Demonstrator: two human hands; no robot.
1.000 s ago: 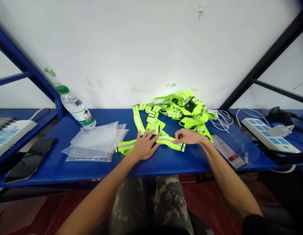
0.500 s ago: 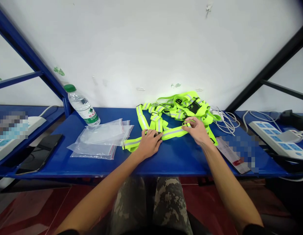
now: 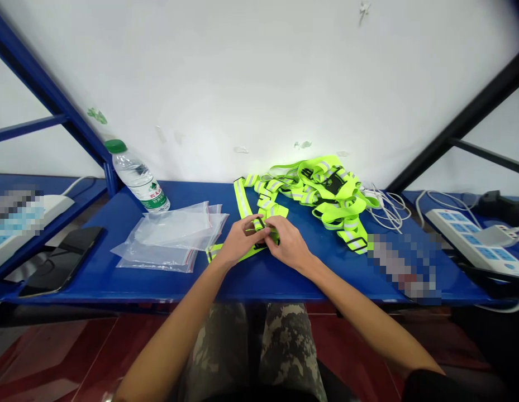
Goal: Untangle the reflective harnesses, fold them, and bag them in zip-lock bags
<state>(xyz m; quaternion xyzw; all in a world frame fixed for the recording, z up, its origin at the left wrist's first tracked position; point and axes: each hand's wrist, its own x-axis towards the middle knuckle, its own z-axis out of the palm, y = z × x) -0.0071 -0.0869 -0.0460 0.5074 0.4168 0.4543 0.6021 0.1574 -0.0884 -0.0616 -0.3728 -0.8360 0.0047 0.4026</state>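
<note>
A neon-yellow reflective strap [image 3: 241, 200] with silver stripes and black buckles lies on the blue table [image 3: 309, 279]. My left hand [image 3: 240, 241] and my right hand [image 3: 286, 240] meet over its near part, both closed on it with fingertips pinching around a black buckle. The fingers partly hide what they grip. One end of the strap sticks out to the left under my left wrist. Behind and to the right, a tangled heap of the same reflective straps [image 3: 326, 181] rests against the wall.
Clear zip bags [image 3: 167, 237] lie left of my hands, with a water bottle [image 3: 142, 178] behind them. A phone [image 3: 64, 262] is at the left edge. White cables [image 3: 391, 209] and a power strip [image 3: 477, 237] are on the right.
My right hand has moved left from the heap to meet my left hand at the buckle. The strap stretch between them is now gathered, and the heap's near right end lies flatter.
</note>
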